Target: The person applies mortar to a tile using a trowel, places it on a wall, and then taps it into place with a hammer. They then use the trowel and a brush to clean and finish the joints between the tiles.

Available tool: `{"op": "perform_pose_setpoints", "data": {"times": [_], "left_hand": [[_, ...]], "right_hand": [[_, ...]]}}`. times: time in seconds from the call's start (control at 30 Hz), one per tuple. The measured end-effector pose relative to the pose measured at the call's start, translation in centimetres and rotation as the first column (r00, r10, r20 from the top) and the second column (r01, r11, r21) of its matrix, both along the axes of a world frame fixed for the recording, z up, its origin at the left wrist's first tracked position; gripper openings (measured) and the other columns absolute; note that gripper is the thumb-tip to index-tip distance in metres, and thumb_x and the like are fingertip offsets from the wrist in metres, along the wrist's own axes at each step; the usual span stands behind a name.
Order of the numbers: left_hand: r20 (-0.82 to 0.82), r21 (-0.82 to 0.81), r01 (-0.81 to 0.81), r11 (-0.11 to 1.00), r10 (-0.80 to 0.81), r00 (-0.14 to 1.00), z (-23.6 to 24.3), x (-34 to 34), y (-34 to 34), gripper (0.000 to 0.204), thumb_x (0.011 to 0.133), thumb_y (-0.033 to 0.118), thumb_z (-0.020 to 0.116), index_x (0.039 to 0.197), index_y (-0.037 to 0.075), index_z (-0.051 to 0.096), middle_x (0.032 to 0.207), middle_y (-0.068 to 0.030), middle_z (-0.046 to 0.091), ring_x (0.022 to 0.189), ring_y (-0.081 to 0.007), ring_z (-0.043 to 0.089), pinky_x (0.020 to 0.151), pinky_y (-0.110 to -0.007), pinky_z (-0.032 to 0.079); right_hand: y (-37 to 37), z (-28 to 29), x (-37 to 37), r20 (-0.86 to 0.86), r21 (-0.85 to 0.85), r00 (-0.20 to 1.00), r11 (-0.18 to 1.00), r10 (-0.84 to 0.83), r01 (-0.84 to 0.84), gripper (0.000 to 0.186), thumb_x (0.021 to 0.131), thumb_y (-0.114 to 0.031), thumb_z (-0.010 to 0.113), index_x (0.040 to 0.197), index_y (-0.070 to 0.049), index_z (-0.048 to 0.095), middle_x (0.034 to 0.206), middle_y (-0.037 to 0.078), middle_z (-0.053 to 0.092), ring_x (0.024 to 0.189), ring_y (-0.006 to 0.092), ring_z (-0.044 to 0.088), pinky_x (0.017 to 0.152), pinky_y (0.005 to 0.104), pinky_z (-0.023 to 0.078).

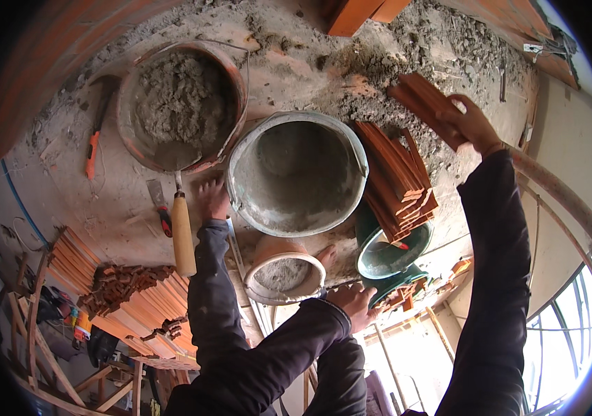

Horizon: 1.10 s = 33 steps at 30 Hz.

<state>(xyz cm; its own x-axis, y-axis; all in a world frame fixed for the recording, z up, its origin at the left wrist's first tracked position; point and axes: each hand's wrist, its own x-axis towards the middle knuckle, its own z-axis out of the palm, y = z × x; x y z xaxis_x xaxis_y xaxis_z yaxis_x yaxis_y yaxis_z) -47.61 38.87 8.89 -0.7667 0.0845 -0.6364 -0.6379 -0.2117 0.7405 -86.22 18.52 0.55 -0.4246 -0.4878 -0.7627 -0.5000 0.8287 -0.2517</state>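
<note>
My right hand (477, 125) is raised at the right, closed around one end of a ribbed orange clay brick piece (424, 104). Below and left of it, a stack of similar clay pieces (394, 182) rests over a green bucket (407, 249). My left arm crosses low in front of me, and my left hand (353, 305) is curled beside the green bucket's lower side; what its fingers hold, if anything, is hidden. Between the arms stands a large grey bucket (296, 220), its inside coated with mortar. A small round tub (283, 295) with grey mix is near my left hand.
A bucket (126, 118) of wet mortar stands at upper left, with a wooden-handled trowel (184, 236) at its rim. A hammer (93, 149) and a scraper (160, 208) lie nearby. Clay pieces (150, 305) are stacked lower left; rubble (441, 41) covers the far ground.
</note>
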Motion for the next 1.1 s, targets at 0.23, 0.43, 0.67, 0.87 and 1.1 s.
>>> {"op": "perform_pose_setpoints", "data": {"times": [0.23,0.43,0.67,0.87,1.1], "left_hand": [[-0.013,-0.033,-0.007,0.999,0.006,1.0,-0.2,0.3,-1.4,0.055,0.096,0.05,0.057,0.135,0.011,0.056,0.119,-0.0181,0.065,0.106,-0.0373,0.066,0.09,-0.048,0.053],[0.028,-0.028,-0.064,0.998,0.065,0.997,-0.2,0.4,-1.4,0.054,0.096,0.049,0.058,0.134,0.011,0.057,0.12,-0.0177,0.065,0.104,-0.0356,0.067,0.088,-0.048,0.054],[0.029,-0.009,-0.058,0.998,0.058,0.998,-0.1,0.5,-2.3,0.054,0.095,0.049,0.059,0.133,0.01,0.058,0.12,-0.0186,0.065,0.104,-0.0369,0.067,0.089,-0.048,0.053],[0.0,-0.018,-0.066,0.998,0.066,0.998,-0.4,0.9,-1.8,0.054,0.094,0.047,0.061,0.133,0.009,0.058,0.117,-0.0191,0.065,0.105,-0.0369,0.066,0.09,-0.047,0.053],[-0.018,-0.034,-0.036,0.999,0.036,0.999,-0.6,1.2,-0.8,0.056,0.095,0.048,0.06,0.134,0.008,0.056,0.119,-0.0182,0.065,0.105,-0.0367,0.066,0.09,-0.047,0.053]], "right_hand": [[-11.9,-3.8,-0.8,0.281,-0.039,0.956,0.995,-0.079,0.094,0.028,0.097,-0.029,0.066,0.116,-0.008,0.068,0.074,0.003,0.067,0.048,0.0057,0.052,0.039,0.0227,0.039],[-21.0,-4.0,2.7,0.257,0.032,0.943,0.977,-0.211,0.21,0.024,0.098,-0.027,0.062,0.109,-0.005,0.066,0.083,0.015,0.069,0.056,0.0124,0.062,0.046,0.0229,0.05],[-23.1,-6.0,-0.4,0.628,-0.333,0.746,0.791,-0.221,0.514,0.052,0.102,-0.033,0.055,0.146,-0.009,0.044,0.128,0.01,0.058,0.113,0.0322,0.058,0.099,0.0445,0.051],[-11.7,-1.3,3.3,0.349,-0.492,0.936,0.84,-0.052,0.23,0.049,0.106,-0.037,0.043,0.148,-0.013,0.045,0.137,0.011,0.057,0.111,0.022,0.064,0.093,0.0396,0.055],[10.0,0.5,11.5,-0.081,0.07,0.844,0.848,0.53,-0.525,0.084,0.074,-0.055,0.082,0.14,-0.011,0.055,0.138,0.023,0.053,0.128,0.043,0.052,0.105,0.0517,0.045]]}}
